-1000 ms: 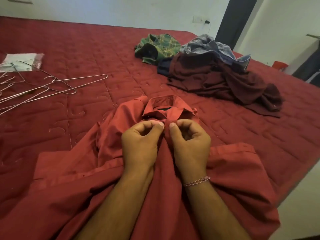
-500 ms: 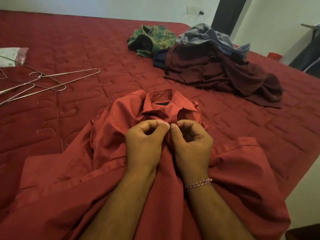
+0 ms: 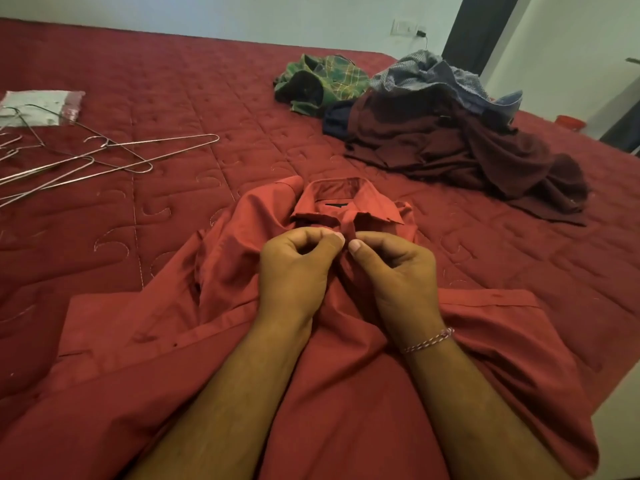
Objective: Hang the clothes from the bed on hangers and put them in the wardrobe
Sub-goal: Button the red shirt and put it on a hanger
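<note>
Hands at work on the red shirt (image 3: 214, 271), which lies front-up on the near part of the bed (image 3: 180, 84), collar pointing away from the wearer. Left hand (image 3: 294, 271) and right hand (image 3: 394, 268) sit side by side just below the collar, fingers curled, each thumb and forefinger pinching an edge of the placket; it looks like the top button is being worked, though the button itself is hidden under the thumbs, and whether it is going in or coming out I cannot tell. To do this well, keep the two edges lined up and flat, push the button through with one thumb and pull the fabric over it with the other hand, no tugging that would twist the collar. Wire hangers (image 3: 114, 157) wait in a loose bunch well off to the left, beside a plastic packet (image 3: 38, 105). Further back on the right, a heap of clothes (image 3: 450, 147) not yet hung: maroon cloth, a green plaid shirt (image 3: 322, 81), something blue-grey on top. No wardrobe in view
</note>
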Motion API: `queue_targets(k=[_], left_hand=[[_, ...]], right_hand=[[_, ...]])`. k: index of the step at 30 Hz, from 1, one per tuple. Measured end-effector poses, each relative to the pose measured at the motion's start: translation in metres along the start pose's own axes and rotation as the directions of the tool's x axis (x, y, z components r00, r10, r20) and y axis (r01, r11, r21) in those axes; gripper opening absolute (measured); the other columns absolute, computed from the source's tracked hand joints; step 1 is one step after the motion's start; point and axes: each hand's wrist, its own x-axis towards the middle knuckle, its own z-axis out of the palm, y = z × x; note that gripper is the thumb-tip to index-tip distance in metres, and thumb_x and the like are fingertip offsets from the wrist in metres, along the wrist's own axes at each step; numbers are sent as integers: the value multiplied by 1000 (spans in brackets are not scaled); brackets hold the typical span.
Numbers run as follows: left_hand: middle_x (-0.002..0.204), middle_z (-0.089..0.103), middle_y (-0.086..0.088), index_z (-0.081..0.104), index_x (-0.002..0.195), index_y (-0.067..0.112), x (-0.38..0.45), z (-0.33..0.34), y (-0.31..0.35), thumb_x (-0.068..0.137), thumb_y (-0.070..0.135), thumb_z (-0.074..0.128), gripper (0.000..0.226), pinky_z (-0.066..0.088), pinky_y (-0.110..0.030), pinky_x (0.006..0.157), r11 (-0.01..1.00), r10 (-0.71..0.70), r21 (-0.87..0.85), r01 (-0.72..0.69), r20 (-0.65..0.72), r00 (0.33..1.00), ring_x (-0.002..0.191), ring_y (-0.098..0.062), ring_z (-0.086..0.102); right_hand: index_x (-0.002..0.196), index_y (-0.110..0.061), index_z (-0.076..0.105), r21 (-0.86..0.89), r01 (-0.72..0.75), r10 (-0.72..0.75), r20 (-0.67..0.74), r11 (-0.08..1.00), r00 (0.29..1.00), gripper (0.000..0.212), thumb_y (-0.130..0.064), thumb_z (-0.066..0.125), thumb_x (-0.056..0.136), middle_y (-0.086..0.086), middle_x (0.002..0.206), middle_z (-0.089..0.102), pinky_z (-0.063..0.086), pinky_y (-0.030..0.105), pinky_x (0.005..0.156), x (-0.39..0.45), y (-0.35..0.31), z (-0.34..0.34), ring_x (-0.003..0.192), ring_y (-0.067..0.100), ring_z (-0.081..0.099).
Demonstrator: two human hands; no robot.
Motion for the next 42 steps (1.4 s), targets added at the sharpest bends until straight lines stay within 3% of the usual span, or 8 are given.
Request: queue_targets(k=[12,18,22,25,28,34,38,42], left_hand=[[78,78,0,79,75,14,-3,4,-3,85,7,79,12,56,-30,75,971,74,227,-79,29,997,73,-7,68],[69,72,5,78,74,12,-2,6,-3,86,6,78,13,47,-23,61,971,60,232,-65,30,998,59,-3,58],[62,69,9,77,71,15,-1,5,-3,86,5,76,17,40,-17,52,970,43,237,-52,45,998,50,1,51],[63,70,7,77,71,18,-1,4,-5,87,7,76,19,42,-21,55,966,38,251,-53,64,997,52,-1,54],[65,72,6,78,72,19,0,3,-6,87,8,74,19,44,-24,59,963,37,263,-57,81,996,56,-3,57],[60,67,6,77,72,13,-1,5,-7,90,5,68,21,44,-24,58,972,5,233,-34,126,992,56,-5,55],[72,67,-11,76,75,1,-2,4,-6,85,28,70,29,43,-33,65,992,-5,124,-14,153,988,68,-19,55],[69,72,2,79,75,14,-2,5,-7,92,8,72,20,48,-21,64,980,27,192,-55,145,989,66,-7,61]], right_hand=[[89,-15,78,200,-85,93,-30,976,995,19,5,75,87,2,86,78,55,23,76,-5,1,-5,80,10,70],[88,-16,79,201,-85,88,-4,976,996,47,19,50,84,-13,66,68,40,10,59,-4,4,-8,57,-3,53],[94,-15,79,198,-64,61,24,978,998,43,18,52,90,-11,63,65,37,12,55,-6,3,-9,54,0,44],[99,-12,79,157,-22,18,26,987,1000,35,14,58,91,-2,90,78,51,16,75,-6,3,-9,78,6,67],[103,-8,78,145,12,-19,49,989,999,25,10,66,91,4,102,79,54,24,90,-6,3,-10,99,14,72],[103,-20,79,48,65,-68,73,997,995,25,-2,75,85,8,99,74,55,33,85,-5,12,-11,92,19,69],[103,-15,79,-70,122,-118,70,990,991,26,3,76,85,-3,94,70,51,21,78,-7,9,-13,84,6,67],[102,-17,79,-89,117,-114,34,989,993,25,1,77,84,0,96,73,53,23,79,-7,9,-12,85,8,69]])
